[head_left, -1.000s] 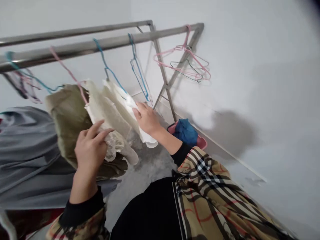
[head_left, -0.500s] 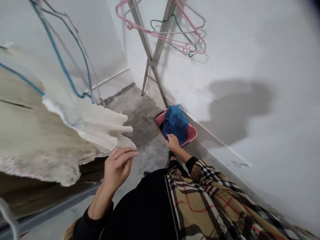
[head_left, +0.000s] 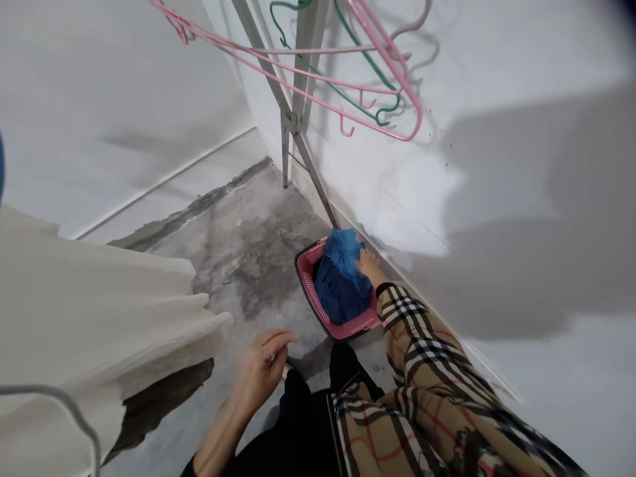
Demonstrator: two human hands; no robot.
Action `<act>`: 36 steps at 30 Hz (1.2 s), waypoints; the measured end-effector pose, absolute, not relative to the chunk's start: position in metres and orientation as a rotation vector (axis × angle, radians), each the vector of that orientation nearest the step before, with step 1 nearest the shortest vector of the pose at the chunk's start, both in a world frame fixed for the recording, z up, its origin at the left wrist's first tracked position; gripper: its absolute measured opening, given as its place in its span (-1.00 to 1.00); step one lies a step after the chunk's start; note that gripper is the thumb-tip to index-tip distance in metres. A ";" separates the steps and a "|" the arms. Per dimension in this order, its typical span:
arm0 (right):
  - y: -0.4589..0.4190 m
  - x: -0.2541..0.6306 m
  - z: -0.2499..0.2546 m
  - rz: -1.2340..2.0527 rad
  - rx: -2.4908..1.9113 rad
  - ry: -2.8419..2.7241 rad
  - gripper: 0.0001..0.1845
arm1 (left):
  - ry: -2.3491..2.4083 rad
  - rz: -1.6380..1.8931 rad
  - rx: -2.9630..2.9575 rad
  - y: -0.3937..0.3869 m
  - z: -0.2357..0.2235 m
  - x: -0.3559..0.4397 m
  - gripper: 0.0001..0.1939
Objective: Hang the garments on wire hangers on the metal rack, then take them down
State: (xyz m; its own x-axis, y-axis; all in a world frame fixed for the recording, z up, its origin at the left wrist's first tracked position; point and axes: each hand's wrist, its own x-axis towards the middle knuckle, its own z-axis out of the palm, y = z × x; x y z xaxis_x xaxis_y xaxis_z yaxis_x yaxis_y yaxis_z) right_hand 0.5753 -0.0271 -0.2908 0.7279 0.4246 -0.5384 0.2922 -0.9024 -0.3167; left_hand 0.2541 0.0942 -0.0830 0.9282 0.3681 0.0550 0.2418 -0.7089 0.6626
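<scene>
Blue cloth (head_left: 342,281), bunched up, lies in a pink laundry basket (head_left: 365,324) with a dark rim on the floor. My right hand (head_left: 368,264) is at the cloth's upper right side, its fingers closed on the fabric; some fingertips are hidden. Over the floor left of the basket, my left hand (head_left: 265,361) hangs with fingers stretched forward and nothing in it, slightly blurred. A cream-white garment (head_left: 99,298) with soft folds hangs beyond it at the left.
Pink hangers (head_left: 298,83) and a green hanger (head_left: 365,56) hang at the top in front of a metal folding stand (head_left: 293,122). White walls meet behind it. A grey metal bar (head_left: 64,401) curves at lower left. The concrete floor (head_left: 248,265) is stained.
My right hand has moved from the basket's near left side to the cloth's right side. My left hand has come away from the white garment, lower and rightward. The view has tipped closer to the basket.
</scene>
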 end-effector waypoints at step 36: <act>-0.036 0.326 -0.068 0.799 -1.519 -1.273 -0.65 | 0.918 0.247 0.882 0.078 -0.025 0.234 -0.65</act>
